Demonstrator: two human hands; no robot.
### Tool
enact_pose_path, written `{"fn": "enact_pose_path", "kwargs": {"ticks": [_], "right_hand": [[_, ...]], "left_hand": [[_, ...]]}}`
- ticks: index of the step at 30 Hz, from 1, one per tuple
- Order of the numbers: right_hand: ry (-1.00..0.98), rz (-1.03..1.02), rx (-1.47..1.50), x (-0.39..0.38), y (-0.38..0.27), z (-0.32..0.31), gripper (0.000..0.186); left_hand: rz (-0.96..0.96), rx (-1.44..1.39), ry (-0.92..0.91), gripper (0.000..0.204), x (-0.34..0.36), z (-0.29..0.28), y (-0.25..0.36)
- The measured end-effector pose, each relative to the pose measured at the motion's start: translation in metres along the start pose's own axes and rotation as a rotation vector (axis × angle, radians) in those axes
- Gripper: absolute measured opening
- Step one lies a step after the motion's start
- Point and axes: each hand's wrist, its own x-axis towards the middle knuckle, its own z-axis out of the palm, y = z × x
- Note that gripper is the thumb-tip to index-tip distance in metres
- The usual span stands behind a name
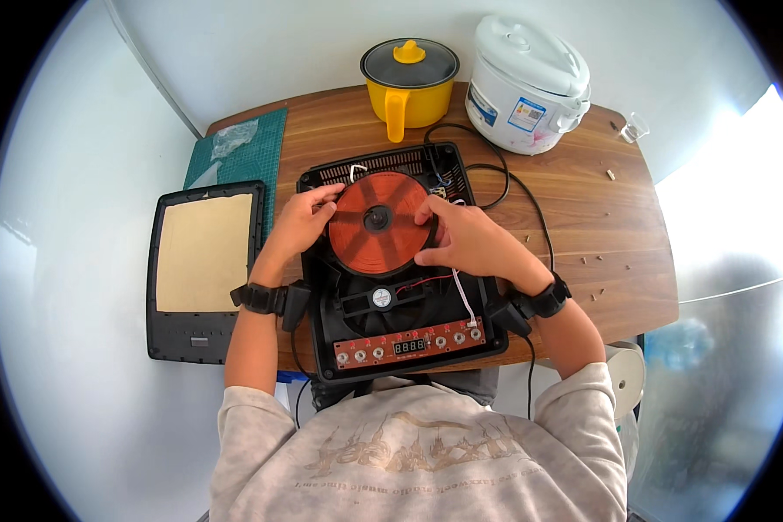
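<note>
A round copper-red induction coil (361, 242) with a dark hub lies over the open black induction cooker housing (320, 324). At the coil's upper left rim, my left hand (301, 224) has its fingers closed on the edge. My right hand (477, 240) grips the right side, its thumb low on the rim and its fingers curled over the coil's face. Whether the coil is lifted off its seat, I cannot tell. Below it show a black fan (381, 298) and a red-brown control board (361, 350) with a small display. White wires (463, 300) run down to that board.
To the left, the cooker's top panel (202, 252) lies on a green cutting mat (274, 157) with a clear plastic bag (234, 137). Behind stand a yellow pot (426, 103) and a white rice cooker (496, 87). Several small screws (585, 260) and a black cord (541, 213) lie right.
</note>
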Motion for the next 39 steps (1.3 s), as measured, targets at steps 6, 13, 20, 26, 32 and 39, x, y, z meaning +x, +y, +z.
{"fn": "enact_pose_path", "kwargs": {"ticks": [6,13,20,26,32,39], "right_hand": [[0.091,-0.088,-0.181,-0.001,0.032,0.027,0.054],[0.070,-0.007,-0.296,-0.004,0.021,0.028,0.051],[0.143,-0.048,-0.145,-0.008,0.023,0.024,0.050],[0.144,-0.090,-0.219,0.002,0.032,0.025,0.049],[0.101,-0.122,-0.306,0.003,0.028,0.022,0.052],[0.046,-0.047,-0.299,0.000,0.028,0.019,0.055]], "left_hand": [[-0.023,0.021,-0.029,0.041,-0.002,0.001,0.001],[-0.022,0.062,-0.016,0.044,-0.003,0.003,0.004],[-0.064,-0.071,-0.103,0.052,-0.006,-0.005,0.012],[-0.060,0.013,-0.071,0.055,-0.003,-0.002,0.009],[-0.001,0.012,0.000,0.053,-0.001,0.003,0.002],[-0.034,-0.009,-0.041,0.054,-0.005,0.003,0.012]]}}
